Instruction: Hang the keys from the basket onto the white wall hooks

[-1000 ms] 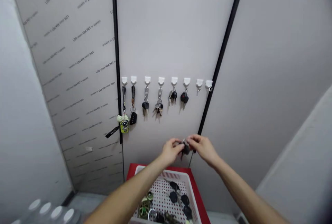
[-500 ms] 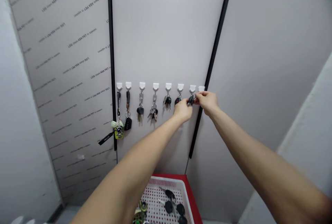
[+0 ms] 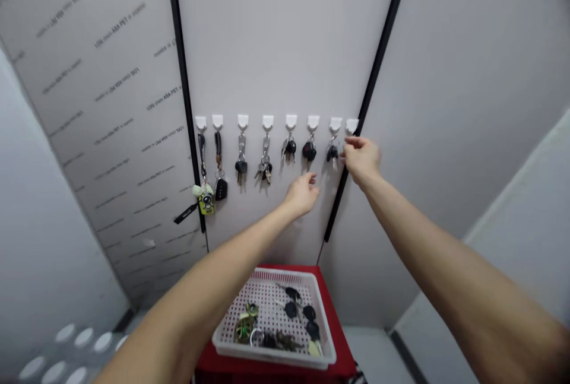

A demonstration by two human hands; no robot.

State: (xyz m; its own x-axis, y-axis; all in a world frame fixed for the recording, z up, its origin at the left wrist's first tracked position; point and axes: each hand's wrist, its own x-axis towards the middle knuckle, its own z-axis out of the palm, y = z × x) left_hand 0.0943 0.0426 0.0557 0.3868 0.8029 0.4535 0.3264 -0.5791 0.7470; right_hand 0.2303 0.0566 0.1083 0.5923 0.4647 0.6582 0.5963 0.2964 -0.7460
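seventh-hook keys (image 3: 332, 153): hanging from the white hook (image 3: 335, 124) second from the right
right hand (image 3: 363, 159): just beside those keys, with fingers bent; cannot tell whether touching or gripping
left hand (image 3: 303, 195): below the sixth-hook fob (image 3: 309, 151), with fingers loosely open
basket (image 3: 267, 353): on the red stand (image 3: 337, 324), holding black-headed keys (image 3: 290, 310) and a green-gold trinket (image 3: 244, 329)
leftmost hook (image 3: 200, 123): hung with a yellow-green charm (image 3: 206, 199)

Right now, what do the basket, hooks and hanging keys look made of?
Basket: probably white plastic, with a moulded rim and evenly holed floor. Hooks: smooth white backs, maybe plastic. Keys: silvery blades suggest metal; dark heads look like plastic, though rubber is possible.
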